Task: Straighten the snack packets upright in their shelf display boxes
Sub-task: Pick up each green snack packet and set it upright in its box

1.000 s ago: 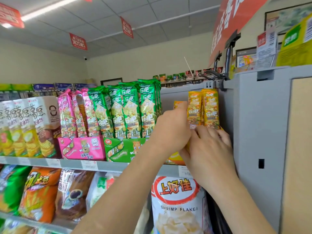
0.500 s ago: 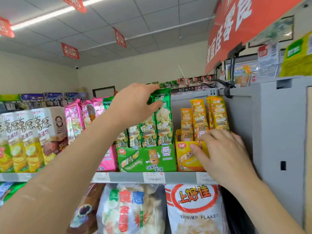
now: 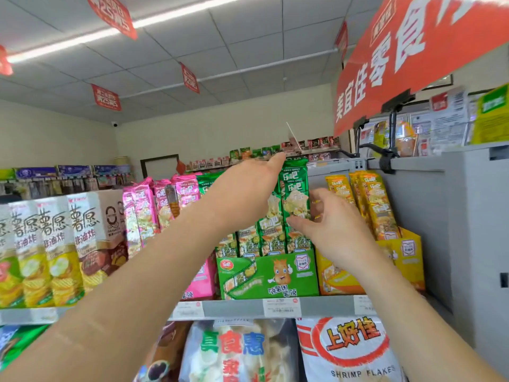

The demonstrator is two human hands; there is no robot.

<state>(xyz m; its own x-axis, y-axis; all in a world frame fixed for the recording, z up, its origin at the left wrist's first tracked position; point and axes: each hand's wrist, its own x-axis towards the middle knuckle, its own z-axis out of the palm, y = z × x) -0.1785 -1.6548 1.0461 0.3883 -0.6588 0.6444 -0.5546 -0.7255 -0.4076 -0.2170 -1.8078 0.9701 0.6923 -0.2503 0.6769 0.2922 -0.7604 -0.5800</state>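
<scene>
Green snack packets [image 3: 294, 198] stand in a green display box [image 3: 267, 274] on the upper shelf. My left hand [image 3: 245, 194] reaches across the fronts and tops of these packets with fingers stretched out, hiding most of the row. My right hand [image 3: 333, 227] holds the rightmost green packet, thumb on its front and fingers round its right edge. To the right, yellow packets [image 3: 377, 205] stand upright in a yellow box [image 3: 410, 252]. Left of the green box are pink packets [image 3: 143, 208] in a pink box [image 3: 199, 285], partly hidden by my left forearm.
Tall crisp cartons [image 3: 55, 244] fill the shelf's left part. A grey end panel [image 3: 468, 221] closes the shelf on the right. Large bags, one marked shrimp flakes [image 3: 349, 351], hang below the shelf edge [image 3: 234, 308]. A red banner [image 3: 413, 51] hangs overhead.
Both hands left the yellow packets. The left went to the green row first; the right then rose from the yellow box and took the rightmost green packet. The view shifted upward.
</scene>
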